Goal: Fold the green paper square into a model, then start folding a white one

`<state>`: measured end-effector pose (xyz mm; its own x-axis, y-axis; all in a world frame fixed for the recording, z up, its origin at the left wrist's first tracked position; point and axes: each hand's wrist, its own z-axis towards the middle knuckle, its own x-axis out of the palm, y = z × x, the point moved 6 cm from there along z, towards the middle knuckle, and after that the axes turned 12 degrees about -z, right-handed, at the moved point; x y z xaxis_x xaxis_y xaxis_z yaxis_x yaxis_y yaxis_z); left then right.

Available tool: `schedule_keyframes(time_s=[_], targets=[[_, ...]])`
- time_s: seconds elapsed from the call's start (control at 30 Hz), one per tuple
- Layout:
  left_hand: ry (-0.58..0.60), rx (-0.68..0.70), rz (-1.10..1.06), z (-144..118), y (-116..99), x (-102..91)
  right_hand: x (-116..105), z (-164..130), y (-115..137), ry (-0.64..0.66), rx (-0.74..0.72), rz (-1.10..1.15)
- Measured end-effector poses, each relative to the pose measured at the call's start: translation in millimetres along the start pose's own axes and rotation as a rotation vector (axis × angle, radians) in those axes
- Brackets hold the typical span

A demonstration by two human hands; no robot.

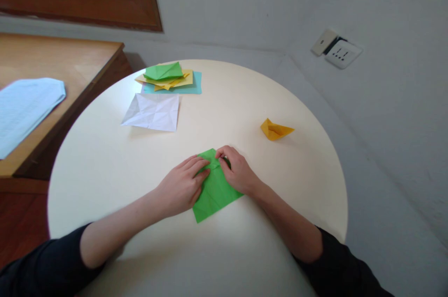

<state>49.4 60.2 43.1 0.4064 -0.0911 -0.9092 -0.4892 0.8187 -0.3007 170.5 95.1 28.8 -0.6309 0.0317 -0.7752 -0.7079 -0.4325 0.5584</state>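
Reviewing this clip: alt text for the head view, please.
A person's left hand and right hand touch a green paper sheet on a round white table. Beyond lie a creased white sheet, a coloured paper pile and, rightward, a folded orange paper shape.

The left hand [184, 183] and right hand [238, 169] partly hide the creased green paper [215, 192]. The brown wood-framed window [84, 7] is cropped.

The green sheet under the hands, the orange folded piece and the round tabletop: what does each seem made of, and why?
Green sheet: thin matte paper, judging by creases. Orange folded piece: likely matte paper, with crisp folded edges. Round tabletop: smooth with faint sheen, perhaps laminate or painted wood.
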Motion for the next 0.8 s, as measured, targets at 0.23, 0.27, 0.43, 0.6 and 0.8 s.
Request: schedule_keyframes(time_s=[0.23,0.27,0.43,0.6,0.8], targets=[[0.032,0.014,-0.030,1.4,-0.8,1.5,0.7,0.3,4.6,0.051,-0.064,-0.052],[0.038,0.012,-0.039,1.3,-0.3,2.2,1.1,0.4,5.3,0.066,-0.075,-0.066],[0.046,-0.005,-0.076,0.7,2.0,3.4,1.4,1.6,8.2,0.115,-0.090,-0.095],[0.051,-0.030,-0.121,1.7,4.5,3.3,0.8,2.2,8.0,0.126,-0.080,-0.079],[0.047,-0.043,-0.131,2.2,6.4,3.4,-0.7,2.4,4.6,0.092,-0.092,-0.022]])
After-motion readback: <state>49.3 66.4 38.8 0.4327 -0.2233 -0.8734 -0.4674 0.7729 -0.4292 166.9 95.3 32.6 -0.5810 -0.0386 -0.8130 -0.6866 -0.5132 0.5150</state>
